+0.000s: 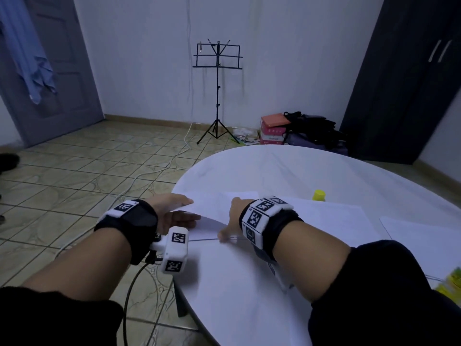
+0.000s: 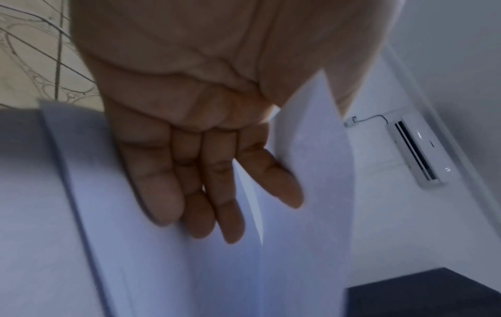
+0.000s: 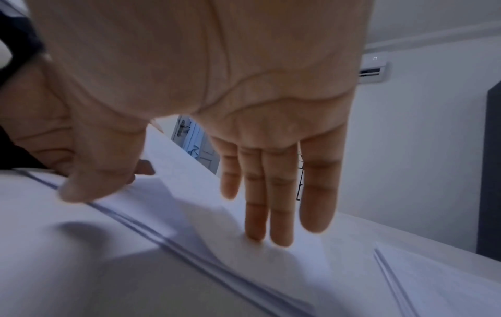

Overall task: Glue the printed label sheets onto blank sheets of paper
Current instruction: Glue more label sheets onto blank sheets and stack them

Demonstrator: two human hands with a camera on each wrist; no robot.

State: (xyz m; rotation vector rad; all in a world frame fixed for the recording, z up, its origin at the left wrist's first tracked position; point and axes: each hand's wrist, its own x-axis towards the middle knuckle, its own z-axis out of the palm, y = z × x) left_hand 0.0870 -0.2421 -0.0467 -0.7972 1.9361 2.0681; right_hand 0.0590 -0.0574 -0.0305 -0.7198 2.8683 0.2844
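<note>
Plain white sheets lie in a stack [image 1: 324, 221] on the round white table [image 1: 274, 166]. At the table's left edge my left hand [image 1: 194, 209] pinches the left end of the top sheet [image 1: 209, 206] and holds it raised off the stack, thumb above and fingers below. In the left wrist view that sheet [image 2: 311, 193] passes between the thumb and the straight fingers [image 2: 216, 193]. My right hand [image 1: 230, 221] lies flat on the same sheet to the right. Its straight fingertips [image 3: 257, 236] and thumb [image 3: 81, 188] press the paper [image 3: 184, 193] down. I see no print on any sheet.
A yellow-capped glue bottle [image 1: 318, 195] stands behind the stack. Another white sheet [image 1: 424, 236] lies at the right, and a yellow-green object [image 1: 451, 283] sits at the right edge. The table's rim and a drop to the tiled floor [image 1: 99, 176] are just left of my left hand.
</note>
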